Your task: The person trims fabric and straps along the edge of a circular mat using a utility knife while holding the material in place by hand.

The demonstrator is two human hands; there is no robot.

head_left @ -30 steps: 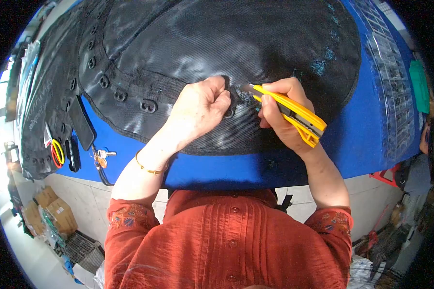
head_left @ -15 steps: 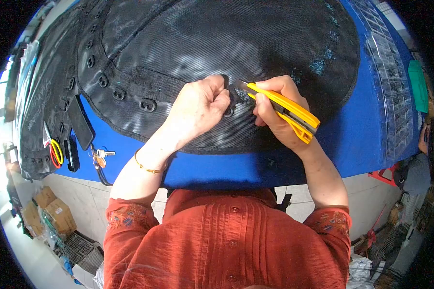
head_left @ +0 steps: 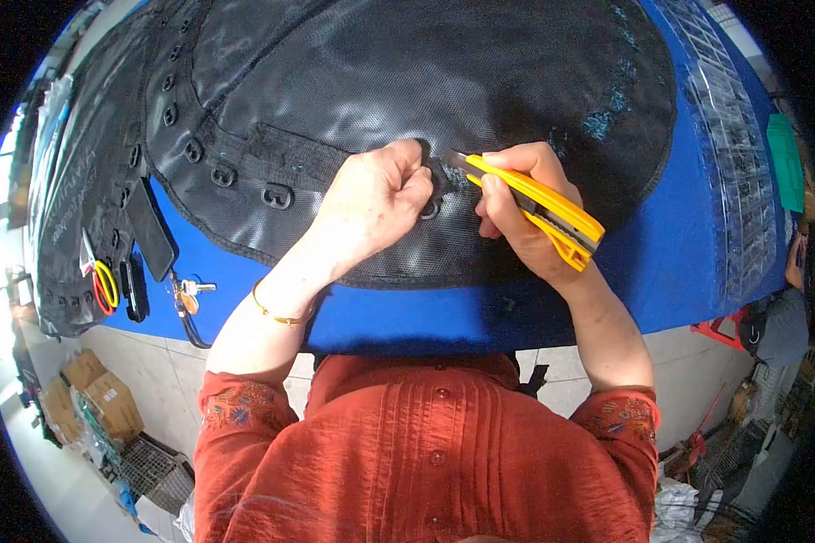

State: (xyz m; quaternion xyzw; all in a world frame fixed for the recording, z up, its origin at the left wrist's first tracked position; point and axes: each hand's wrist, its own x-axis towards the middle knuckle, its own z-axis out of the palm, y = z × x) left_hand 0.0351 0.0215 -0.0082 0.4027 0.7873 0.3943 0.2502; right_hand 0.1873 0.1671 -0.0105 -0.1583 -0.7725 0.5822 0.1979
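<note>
A large sheet of black mesh fabric [head_left: 389, 90] with a bound edge lies across the blue table. Along it runs a black strap [head_left: 303, 154] carrying several black plastic rings [head_left: 277, 196]. My left hand [head_left: 376, 195] is closed, its thumb and fingers pinching the strap near its right end; the exact grip is hidden under the fingers. One ring [head_left: 429, 211] shows just below that thumb. My right hand [head_left: 525, 204] holds a yellow utility knife [head_left: 552, 206], blade pointing left, close to the strap end beside my left hand. Whether the blade touches the strap I cannot tell.
On the left lie scissors [head_left: 105, 285] with red and yellow handles, a black phone-like slab [head_left: 152, 231] and keys [head_left: 190, 290]. Clear plastic packaging [head_left: 729, 163] lines the table's right side. Cardboard boxes [head_left: 109, 403] stand on the floor at left.
My right hand and the utility knife have shifted very slightly, the handle a little to the right. My left hand keeps its place on the strap.
</note>
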